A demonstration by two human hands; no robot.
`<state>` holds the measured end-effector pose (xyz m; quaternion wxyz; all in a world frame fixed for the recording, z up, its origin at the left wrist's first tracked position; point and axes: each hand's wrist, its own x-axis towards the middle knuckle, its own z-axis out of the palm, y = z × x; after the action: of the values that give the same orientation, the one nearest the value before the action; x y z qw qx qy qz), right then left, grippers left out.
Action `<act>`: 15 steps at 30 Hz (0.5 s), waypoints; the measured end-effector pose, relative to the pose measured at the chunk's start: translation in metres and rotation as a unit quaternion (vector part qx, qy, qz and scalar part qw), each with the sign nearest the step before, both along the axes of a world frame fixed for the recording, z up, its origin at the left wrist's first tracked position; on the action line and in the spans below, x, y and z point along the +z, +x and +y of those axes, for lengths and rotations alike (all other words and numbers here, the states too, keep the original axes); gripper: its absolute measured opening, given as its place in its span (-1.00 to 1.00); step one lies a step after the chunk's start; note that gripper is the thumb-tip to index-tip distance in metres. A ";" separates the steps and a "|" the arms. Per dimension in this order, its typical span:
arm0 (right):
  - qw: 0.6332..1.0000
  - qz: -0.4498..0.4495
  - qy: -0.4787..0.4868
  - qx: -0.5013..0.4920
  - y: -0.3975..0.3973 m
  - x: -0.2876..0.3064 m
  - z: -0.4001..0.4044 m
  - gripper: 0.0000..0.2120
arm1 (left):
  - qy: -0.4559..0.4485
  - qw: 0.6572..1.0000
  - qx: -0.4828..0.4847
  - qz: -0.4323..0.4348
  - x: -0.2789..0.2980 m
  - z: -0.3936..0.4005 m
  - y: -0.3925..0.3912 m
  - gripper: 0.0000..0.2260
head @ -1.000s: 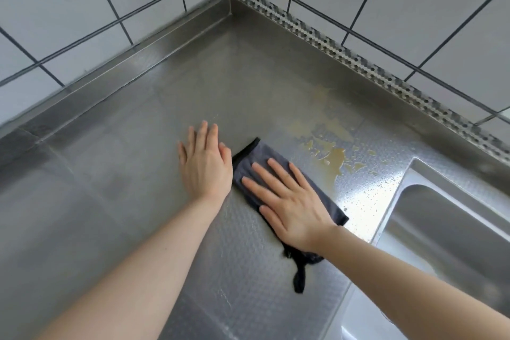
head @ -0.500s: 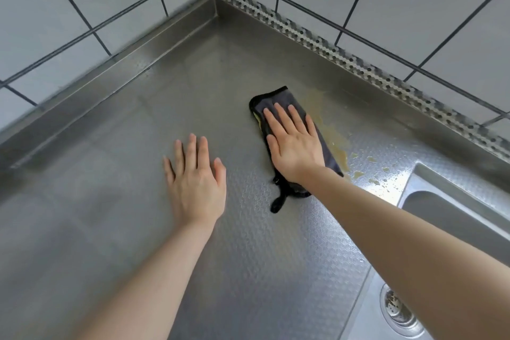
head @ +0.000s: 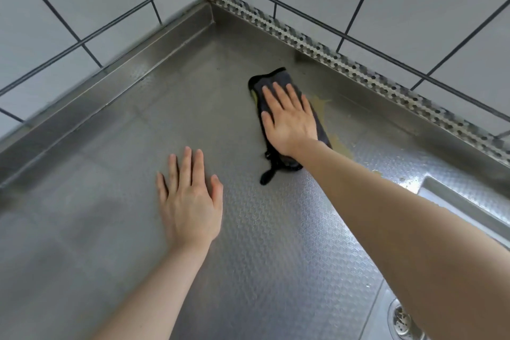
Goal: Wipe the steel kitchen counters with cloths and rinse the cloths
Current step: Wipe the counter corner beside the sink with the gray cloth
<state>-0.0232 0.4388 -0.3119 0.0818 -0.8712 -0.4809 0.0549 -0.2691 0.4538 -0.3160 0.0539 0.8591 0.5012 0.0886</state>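
Our right hand [head: 289, 116] presses flat, fingers straight, on the cloth [head: 271, 78], whose long axis runs from the sink [head: 452, 201] toward the wall corner; our left hand [head: 190, 199] lies flat and empty on the surface [head: 276, 243], farther from the sink.

Right hand [head: 289, 119] flat on dark cloth [head: 271, 78] over yellowish smear [head: 320, 103], left hand [head: 191, 201] flat on steel counter [head: 110, 174]

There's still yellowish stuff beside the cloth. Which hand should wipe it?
The right hand: it presses flat on the dark cloth beside the yellow smear. The left hand rests on bare counter.
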 end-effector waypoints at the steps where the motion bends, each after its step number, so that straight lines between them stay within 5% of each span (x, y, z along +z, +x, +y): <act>1: 0.999 0.005 0.005 -0.043 0.002 -0.001 0.003 -0.43 | -0.001 1.000 0.001 0.001 0.000 0.000 0.000 -0.48; 7: 0.991 0.037 0.049 -0.119 -0.011 -0.001 -0.003 -0.46 | -0.006 1.000 0.000 0.010 0.004 0.000 0.002 -0.48; 15: 0.989 0.036 0.110 0.088 -0.015 0.007 -0.042 -0.39 | -0.017 1.000 -0.001 0.019 0.006 0.001 0.003 -0.46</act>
<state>-0.0384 0.3970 -0.3050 0.1888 -0.8090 -0.5552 0.0397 -0.2662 0.4543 -0.3101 0.0592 0.8599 0.5030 0.0638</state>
